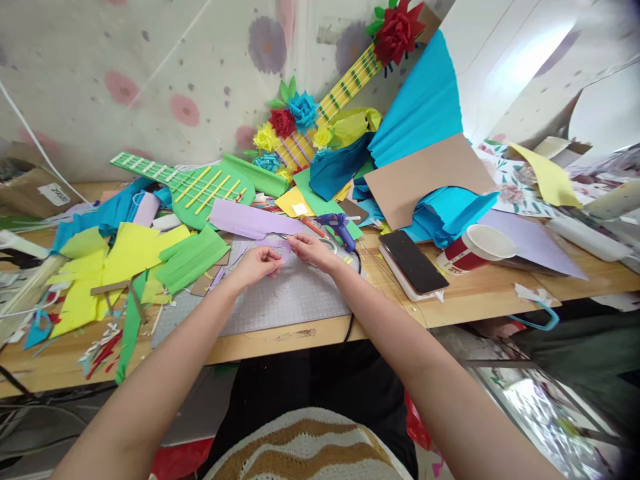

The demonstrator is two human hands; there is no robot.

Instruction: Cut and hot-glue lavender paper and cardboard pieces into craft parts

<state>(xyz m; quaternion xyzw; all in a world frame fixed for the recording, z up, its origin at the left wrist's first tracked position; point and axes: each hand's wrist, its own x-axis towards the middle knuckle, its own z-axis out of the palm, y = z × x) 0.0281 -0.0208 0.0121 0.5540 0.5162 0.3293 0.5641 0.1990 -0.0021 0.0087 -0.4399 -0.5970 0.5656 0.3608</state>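
Observation:
My left hand (259, 265) is closed in a pinch over the grey cutting mat (295, 300), on a small bit of thin purple paper. Close beside it, my right hand (311, 251) is closed too, its fingertips on something thin that I cannot make out, perhaps the end of a tool. A folded purple paper strip (250, 219) lies just beyond both hands. Behind my right hand is a blue glue gun (339, 227), next to an orange pen (314, 228). Scraps of purple paper lie on the mat near my left hand.
Yellow paper (135, 257) and green paper (193, 259) lie left. A green paper guitar (210, 193) and a yellow one with flowers (345, 87) stand behind. A black phone (415, 261), a paper cup (475, 248), brown cardboard (430, 173) and blue paper (423, 107) are right.

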